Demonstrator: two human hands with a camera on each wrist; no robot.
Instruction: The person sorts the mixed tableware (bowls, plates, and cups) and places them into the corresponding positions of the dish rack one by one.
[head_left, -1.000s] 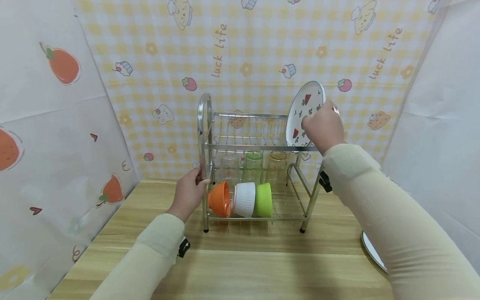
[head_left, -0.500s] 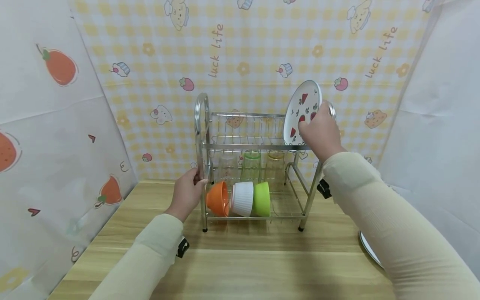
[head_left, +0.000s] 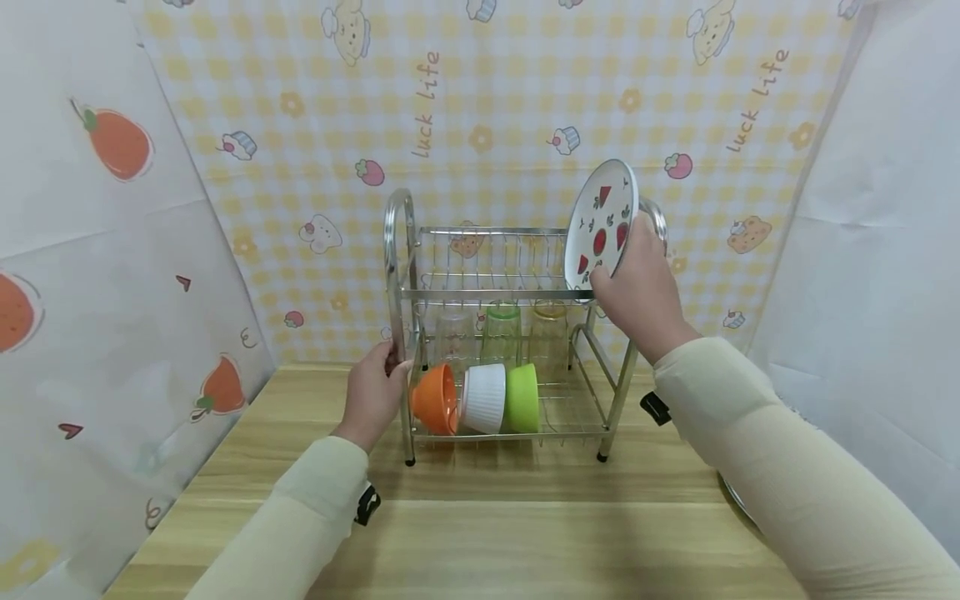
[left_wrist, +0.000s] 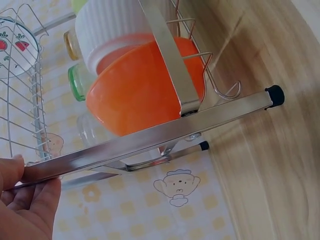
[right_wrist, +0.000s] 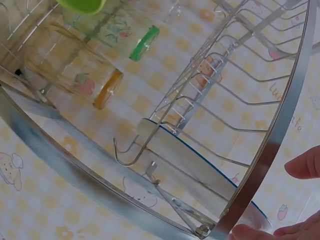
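Observation:
My left hand (head_left: 372, 396) grips the front left post of a two-tier metal dish rack (head_left: 510, 294), thumb on one side and fingers curled on the other. A white plate (head_left: 600, 225) with red fruit patterns stands on edge at the right end of the upper tier, seated among the wires in the right wrist view. My right hand (head_left: 639, 287) is beside its right rim, overlapping the plate in the head view. From the right wrist, the thumb (right_wrist: 306, 164) stands apart from the plate, while the other fingertips are right by its rim and the rail.
On the lower tier lie an orange bowl (head_left: 435, 400), a white ribbed bowl (head_left: 484, 399) and a green bowl (head_left: 523, 398). Behind them are clear, green-rimmed (head_left: 502, 329) and yellow-rimmed glasses (head_left: 550, 333). Another plate (head_left: 738, 502) shows at the table's right, mostly behind my sleeve.
My right hand has lowered slightly, its thumb sliding down and away from the plate's face, so more of the pattern shows. The plate and my left hand keep their places on the rack.

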